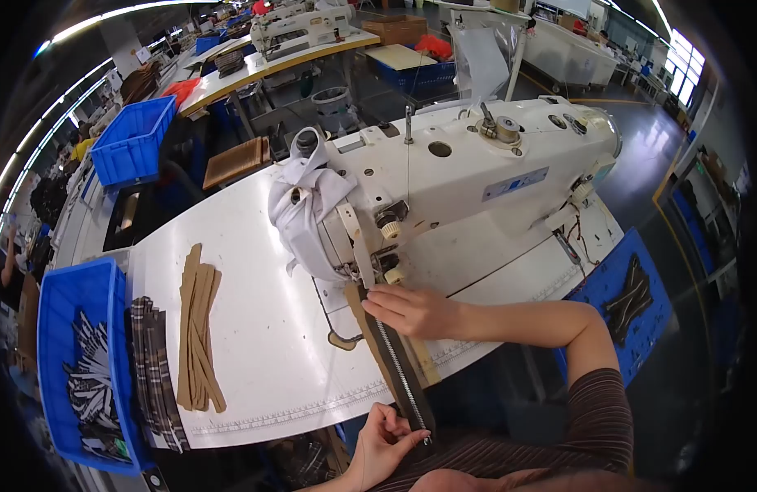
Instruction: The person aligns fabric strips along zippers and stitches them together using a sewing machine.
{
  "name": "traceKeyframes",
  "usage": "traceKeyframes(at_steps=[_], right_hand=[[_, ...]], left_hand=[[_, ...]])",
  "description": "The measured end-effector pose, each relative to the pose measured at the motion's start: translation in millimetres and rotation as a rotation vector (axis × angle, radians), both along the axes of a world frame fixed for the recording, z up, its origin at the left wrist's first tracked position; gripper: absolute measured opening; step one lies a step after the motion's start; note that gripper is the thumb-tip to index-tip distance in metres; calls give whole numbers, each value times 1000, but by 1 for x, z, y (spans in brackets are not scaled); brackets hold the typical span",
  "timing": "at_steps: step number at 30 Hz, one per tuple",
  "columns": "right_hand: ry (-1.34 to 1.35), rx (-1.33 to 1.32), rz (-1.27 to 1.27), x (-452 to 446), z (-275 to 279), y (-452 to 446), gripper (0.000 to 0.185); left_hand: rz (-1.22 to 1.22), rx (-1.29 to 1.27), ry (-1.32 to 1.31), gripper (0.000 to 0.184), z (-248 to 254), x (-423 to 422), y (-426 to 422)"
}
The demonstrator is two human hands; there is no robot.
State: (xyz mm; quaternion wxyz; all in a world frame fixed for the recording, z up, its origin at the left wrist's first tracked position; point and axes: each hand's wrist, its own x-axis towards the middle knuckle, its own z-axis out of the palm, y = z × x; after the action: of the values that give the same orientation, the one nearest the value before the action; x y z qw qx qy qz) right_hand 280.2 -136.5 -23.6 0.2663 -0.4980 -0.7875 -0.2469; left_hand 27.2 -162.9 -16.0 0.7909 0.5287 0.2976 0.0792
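A dark zipper [401, 373] with metal teeth runs from under the needle area of the white sewing machine [460, 184] down past the table's front edge. Along its left side lies a tan fabric strip [368, 330]. My left hand [382, 443] pinches the zipper's lower end between thumb and fingers, close to the metal pull. Near the presser foot, my right hand [411, 312] rests with fingers stretched out flat on the zipper's upper part. Whitish cloth [309, 201] is wrapped around the machine's head.
Tan fabric strips [200, 328] and plaid strips [155, 369] lie at the table's left. Beside them stands a blue bin [83, 283] holding zippers. At right, a blue tray [653, 316] carries dark strips. Another blue bin [132, 139] stands behind.
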Motion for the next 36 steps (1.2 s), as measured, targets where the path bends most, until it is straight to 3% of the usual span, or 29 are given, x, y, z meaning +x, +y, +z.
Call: traceKeyframes(at_steps=[3,5,7,9,22,25,30,33,35,36], right_hand=[[92,-196,28,3,-10,11,32],[119,-196,40,6,-14,12,32],[135,-220,13,5,-13,8,30],[143,-235,-6,3,-14,5,29],[51,-216,-34,8,-15,11,31],[65,-140,-2,7,-18,14,31],[182,-151,-44,5,-10,16,34],[169,-121,-50,5,-9,12,33],[161,-111,-85,8,-11,10,32],[161,-95,-87,10,-14,12,33]], left_hand=[[-160,160,139,32,20,5,29],[-289,968,201,24,41,22,58],[-199,1477,-130,23,18,48,109],[-200,1666,-302,27,10,78,148],[-291,1565,-92,27,-2,84,162],[-241,1652,-189,27,-2,85,161],[-254,1586,-181,24,-2,77,163],[-60,1609,44,20,18,31,192],[305,1653,383,12,33,-22,232],[340,1581,763,13,40,-54,260]])
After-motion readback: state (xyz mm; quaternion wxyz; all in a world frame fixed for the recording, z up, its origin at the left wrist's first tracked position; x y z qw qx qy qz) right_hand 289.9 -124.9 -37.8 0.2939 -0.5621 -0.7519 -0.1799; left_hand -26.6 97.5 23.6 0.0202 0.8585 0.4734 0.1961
